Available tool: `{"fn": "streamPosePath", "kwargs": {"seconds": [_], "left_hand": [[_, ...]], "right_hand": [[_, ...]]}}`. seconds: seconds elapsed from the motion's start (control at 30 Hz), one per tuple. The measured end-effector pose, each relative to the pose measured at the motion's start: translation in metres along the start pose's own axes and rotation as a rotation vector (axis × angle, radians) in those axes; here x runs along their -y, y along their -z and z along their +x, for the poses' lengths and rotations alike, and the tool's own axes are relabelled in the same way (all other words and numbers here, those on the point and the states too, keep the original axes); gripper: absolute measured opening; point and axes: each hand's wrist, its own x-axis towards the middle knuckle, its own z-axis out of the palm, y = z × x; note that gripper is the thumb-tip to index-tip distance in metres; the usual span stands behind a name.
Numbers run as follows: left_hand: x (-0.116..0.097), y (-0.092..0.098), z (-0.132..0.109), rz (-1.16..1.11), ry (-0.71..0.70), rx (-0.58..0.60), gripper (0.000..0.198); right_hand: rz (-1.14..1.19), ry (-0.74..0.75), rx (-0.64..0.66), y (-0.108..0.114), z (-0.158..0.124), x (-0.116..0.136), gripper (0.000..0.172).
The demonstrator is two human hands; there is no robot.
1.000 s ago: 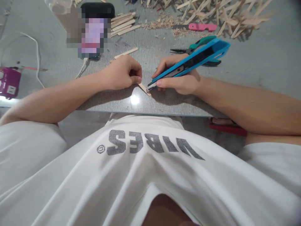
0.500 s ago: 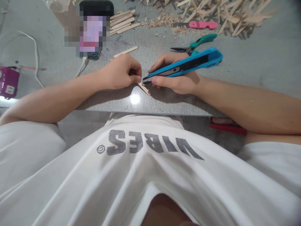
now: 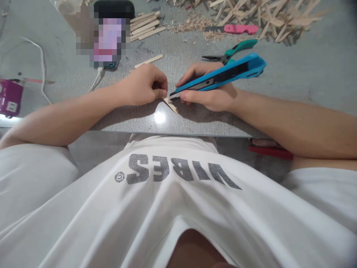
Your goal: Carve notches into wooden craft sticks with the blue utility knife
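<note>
My left hand (image 3: pixel 149 85) is closed on a wooden popsicle stick (image 3: pixel 173 107), pinched between thumb and fingers just above the table's front edge. The stick's rounded end points toward me; its other end is hidden under the hand. A blue utility knife (image 3: pixel 223 75) lies in my right hand (image 3: pixel 208 89), its handle slanting up to the right. Its short blade meets the stick close to my left fingertips. Beyond the left hand lies a loose popsicle stick (image 3: pixel 149 61).
Green-handled pliers (image 3: pixel 230 53) lie past my right hand. Farther back are a pink-handled knife (image 3: pixel 241 29), wood shavings (image 3: pixel 192 23), a pile of joined sticks (image 3: pixel 267 16) and a stack of sticks (image 3: pixel 146 26). A phone (image 3: pixel 108 39) with a white cable (image 3: pixel 96 79) sits at left.
The handle end of the utility knife has tipped slightly away from me, with its blade still at the stick. My left hand and the stick stay in practically the same place.
</note>
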Motion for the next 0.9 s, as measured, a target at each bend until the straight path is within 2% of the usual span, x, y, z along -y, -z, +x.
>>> {"fn": "streamPosePath", "kwargs": {"seconds": [0.2, 0.57, 0.73, 0.9], "left_hand": [[0.0016, -0.0006, 0.0011, -0.003, 0.007, 0.0, 0.015], [-0.0021, 0.0018, -0.0012, 0.014, 0.026, 0.022, 0.021], [0.0012, 0.0002, 0.0, 0.0, 0.024, 0.001, 0.019], [0.0039, 0.0002, 0.0, 0.0, 0.009, 0.007, 0.018]], "right_hand": [[-0.055, -0.006, 0.003, 0.0, -0.0006, 0.0024, 0.037], [0.015, -0.056, 0.034, 0.0006, -0.0006, 0.0017, 0.04], [-0.034, -0.026, -0.061, 0.0003, -0.0003, 0.0038, 0.036], [-0.082, -0.025, -0.046, 0.0021, 0.0027, 0.001, 0.036]]}}
